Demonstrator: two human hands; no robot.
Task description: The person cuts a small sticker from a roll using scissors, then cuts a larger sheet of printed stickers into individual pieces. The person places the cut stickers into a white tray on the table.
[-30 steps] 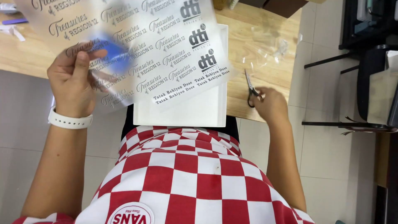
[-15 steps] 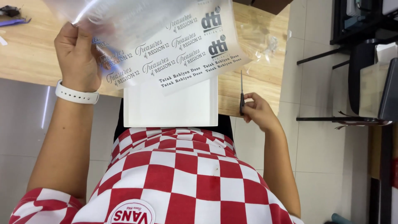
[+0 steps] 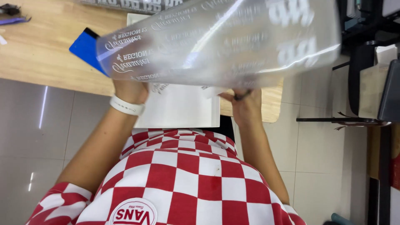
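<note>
A large clear film sheet (image 3: 233,46) with white lettering is raised across the top of the view, blurred and curled. My left hand (image 3: 130,91), with a white wristband, grips its lower left edge from underneath, and its fingers are mostly hidden by the film. A blue flat card (image 3: 85,46) sticks out at the sheet's left end, by that hand. My right hand (image 3: 246,107) is under the sheet's lower edge, holding scissors (image 3: 241,96) of which only the dark handle shows. A white board (image 3: 183,112) lies on the table edge below the film.
The wooden table (image 3: 41,58) runs along the top left, with small dark and purple items (image 3: 12,12) at its far corner. Dark furniture and a chair (image 3: 375,83) stand at the right on the tiled floor. My red-and-white checked shirt fills the bottom.
The film sheet has been lifted and turned over toward the camera, now covering the hands. My right hand with the scissors moved left up to the sheet's edge.
</note>
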